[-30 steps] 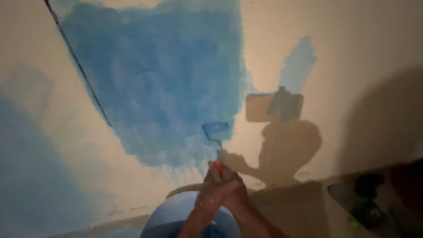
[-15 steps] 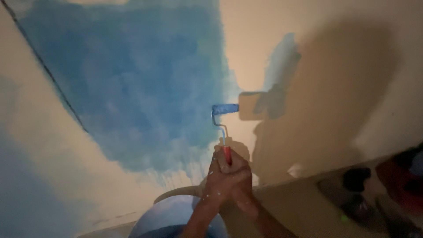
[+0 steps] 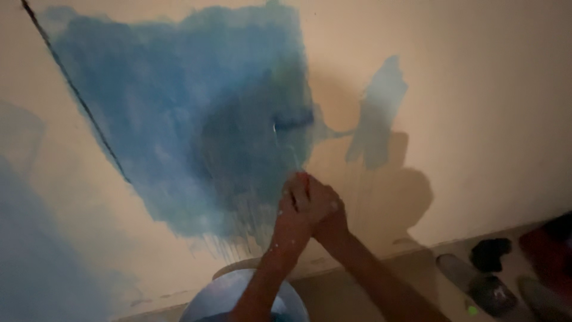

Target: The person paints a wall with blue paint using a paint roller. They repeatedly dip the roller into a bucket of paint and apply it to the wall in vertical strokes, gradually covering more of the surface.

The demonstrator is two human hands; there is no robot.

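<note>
Dim room, cream wall (image 3: 476, 71) under low light, floor strip (image 3: 369, 286) along its base. At far left, a faint bluish wash low on the wall; next to it, a thin dark line (image 3: 77, 95) slanting down from the upper left corner. Across the centre, a broad patch of blue paint (image 3: 167, 119), uneven and streaked, with drips trailing from its lower edge. Below, at the bottom edge, the rounded top of a pale blue bucket (image 3: 220, 295). Just right of centre, left hand (image 3: 292, 217) and right hand (image 3: 325, 209) pressed together, both closed tight around the red handle of a paint roller (image 3: 293, 121), skin flecked with paint. Roller sleeve against the wall at the right rim of the blue patch, up and slightly left of the hands; long axis of the sleeve near horizontal, thin shaft rising from the grip, handle pointing down. Motion blur here, so the shaft only faintly made out. Further right, a separate pale blue swatch (image 3: 381, 107) and dark shadows of roller and arms. At far right on the floor, dark, indistinct objects (image 3: 488, 256).
</note>
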